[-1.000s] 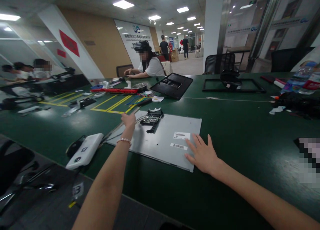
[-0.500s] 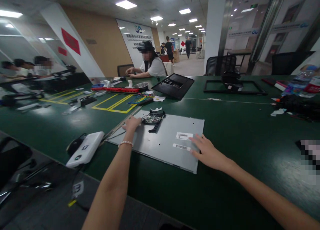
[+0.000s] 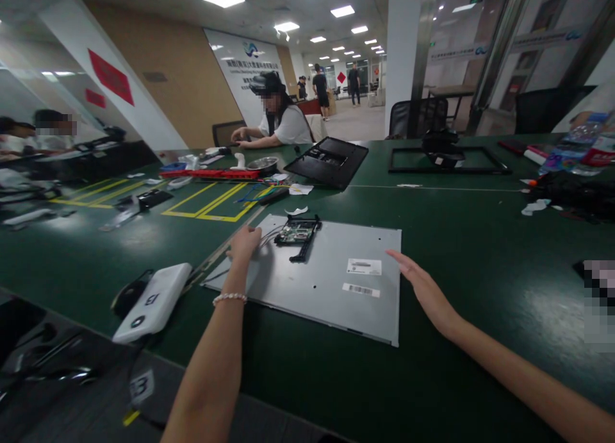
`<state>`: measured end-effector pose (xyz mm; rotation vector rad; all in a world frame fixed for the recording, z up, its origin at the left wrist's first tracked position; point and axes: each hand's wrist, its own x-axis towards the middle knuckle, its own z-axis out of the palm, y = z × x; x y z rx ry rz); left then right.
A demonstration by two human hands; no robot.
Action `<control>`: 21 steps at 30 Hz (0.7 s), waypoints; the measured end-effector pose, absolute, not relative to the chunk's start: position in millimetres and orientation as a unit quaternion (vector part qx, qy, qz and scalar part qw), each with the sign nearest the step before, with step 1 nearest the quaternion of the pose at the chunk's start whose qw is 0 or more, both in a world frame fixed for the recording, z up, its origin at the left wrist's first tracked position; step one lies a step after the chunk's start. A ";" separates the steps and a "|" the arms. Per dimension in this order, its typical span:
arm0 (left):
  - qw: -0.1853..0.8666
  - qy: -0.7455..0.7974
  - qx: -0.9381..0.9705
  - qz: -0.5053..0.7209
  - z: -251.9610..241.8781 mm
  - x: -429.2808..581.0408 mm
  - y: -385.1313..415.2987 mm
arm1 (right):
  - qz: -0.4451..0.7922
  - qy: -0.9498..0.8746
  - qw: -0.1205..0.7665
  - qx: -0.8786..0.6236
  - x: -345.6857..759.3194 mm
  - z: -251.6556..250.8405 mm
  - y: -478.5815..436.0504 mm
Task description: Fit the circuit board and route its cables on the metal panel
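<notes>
L hand [image 3: 244, 243] curled nr panel [image 3: 331, 263] edge, grip unclear; R hand [image 3: 425, 291] open, fingers ext.

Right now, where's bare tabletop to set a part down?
Widest: green table right of the silver panel, from the right hand back to the black frame. Smaller: the strip along the panel's near edge. Crowded: far right by the bottles and black bundle; beyond the panel's left, around the long red item.
</notes>
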<state>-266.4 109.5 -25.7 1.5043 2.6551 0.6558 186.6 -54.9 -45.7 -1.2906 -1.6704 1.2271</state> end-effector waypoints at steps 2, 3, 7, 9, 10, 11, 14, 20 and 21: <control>0.016 0.851 0.481 0.211 -23.8 -268.8 107.2 | 0.500 -0.614 0.372 -0.484 191.9 -42.2 -55.9; 0.020 0.851 0.480 0.211 -22.9 -269.3 106.1 | 0.507 -0.606 0.381 -0.481 195.0 -40.7 -56.8; 0.035 0.839 0.502 0.206 -21.5 -267.4 104.2 | 0.518 -0.576 0.392 -0.497 208.0 -40.9 -62.1; 0.043 0.834 0.514 0.199 -22.3 -264.4 104.8 | 0.547 -0.533 0.431 -0.480 214.2 -44.4 -64.9; 0.046 0.831 0.519 0.195 -22.9 -262.5 105.4 | 0.567 -0.500 0.463 -0.462 217.2 -46.2 -66.3; 0.049 0.828 0.524 0.191 -23.5 -260.5 105.9 | 0.586 -0.461 0.497 -0.444 220.1 -47.6 -67.7; 0.055 0.825 0.535 0.175 -24.3 -253.3 106.5 | 0.620 -0.356 0.562 -0.415 229.6 -48.6 -71.1; 0.027 0.850 0.515 0.107 -18.9 -227.4 100.6 | 0.608 -0.326 0.568 -0.449 256.4 -52.0 -72.0; 0.014 0.855 0.510 0.087 -17.7 -222.0 99.1 | 0.602 -0.334 0.565 -0.455 261.1 -53.9 -71.7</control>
